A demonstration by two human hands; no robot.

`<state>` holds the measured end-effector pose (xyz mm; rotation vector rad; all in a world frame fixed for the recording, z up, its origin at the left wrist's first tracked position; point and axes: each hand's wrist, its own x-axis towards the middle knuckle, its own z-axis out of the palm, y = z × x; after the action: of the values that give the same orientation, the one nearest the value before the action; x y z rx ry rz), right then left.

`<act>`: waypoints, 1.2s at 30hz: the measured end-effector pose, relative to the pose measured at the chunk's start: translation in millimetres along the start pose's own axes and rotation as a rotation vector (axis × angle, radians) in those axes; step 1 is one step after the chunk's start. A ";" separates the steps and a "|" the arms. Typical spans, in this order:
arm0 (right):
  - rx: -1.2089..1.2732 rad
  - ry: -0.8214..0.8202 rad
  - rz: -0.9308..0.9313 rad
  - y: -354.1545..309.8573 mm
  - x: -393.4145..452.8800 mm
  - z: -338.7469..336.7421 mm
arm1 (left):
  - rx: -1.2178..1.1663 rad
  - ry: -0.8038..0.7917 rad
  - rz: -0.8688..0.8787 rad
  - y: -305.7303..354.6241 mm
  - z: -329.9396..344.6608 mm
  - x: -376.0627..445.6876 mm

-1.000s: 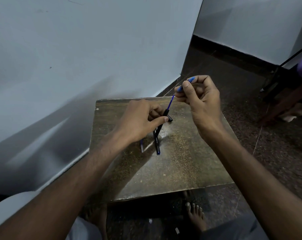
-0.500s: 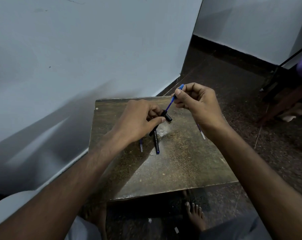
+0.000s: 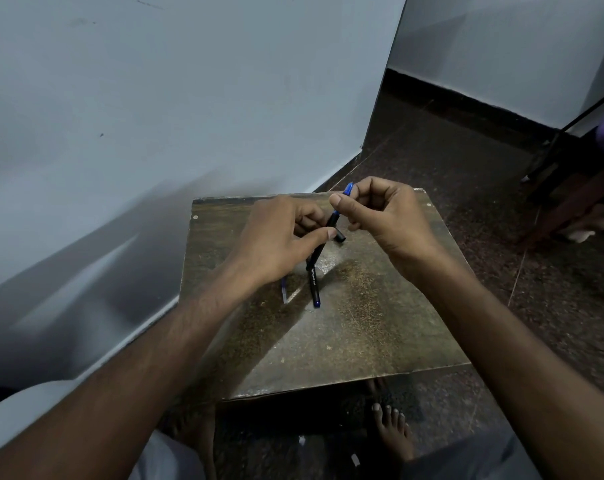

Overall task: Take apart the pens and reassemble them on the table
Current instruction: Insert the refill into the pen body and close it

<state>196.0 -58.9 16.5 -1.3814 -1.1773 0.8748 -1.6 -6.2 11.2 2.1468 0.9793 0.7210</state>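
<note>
My left hand (image 3: 276, 240) pinches the black pen barrel (image 3: 323, 242) above the table (image 3: 380, 334), far-centre. My right hand (image 3: 385, 211) pinches the blue refill (image 3: 347, 190) at its top end — it's thin, light, probably bendy, so grip close to the barrel mouth. Another pen (image 3: 313, 285) lies below, nearer me.

Dim, cool light fills the room. A glare patch shines on the table (image 3: 345, 327) near its middle, and arm shadows stripe the wall (image 3: 155, 133) left of the table. Straight lines bow toward the edges, where forearms smear soft; the table's grain stays sharp.
</note>
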 end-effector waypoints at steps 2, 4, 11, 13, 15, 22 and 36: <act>0.014 0.005 0.029 1.3 0.6 0.9 | -0.033 -0.014 -0.012 0.5 1.3 0.2; 0.093 -0.014 0.083 2.9 1.7 -1.1 | -0.060 -0.018 -0.025 0.2 3.0 1.7; 0.180 0.028 0.141 8.9 6.0 -1.3 | -0.084 -0.051 -0.064 0.2 3.2 2.5; 0.180 0.052 0.175 9.7 6.6 -0.1 | -0.076 -0.056 -0.072 0.5 3.9 2.1; 0.198 0.014 0.204 7.6 5.9 0.4 | -0.075 -0.051 -0.086 0.2 3.7 2.7; 0.125 0.072 0.242 9.9 2.5 -0.7 | -0.106 -0.120 -0.107 -1.8 3.7 2.5; 0.172 -0.032 0.241 7.4 2.8 -5.4 | -0.118 -0.127 -0.097 -1.7 7.9 2.4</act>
<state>203.1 -57.1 10.3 -1.3890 -0.9466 1.1445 4.6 -6.2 5.4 2.0028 0.9432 0.5734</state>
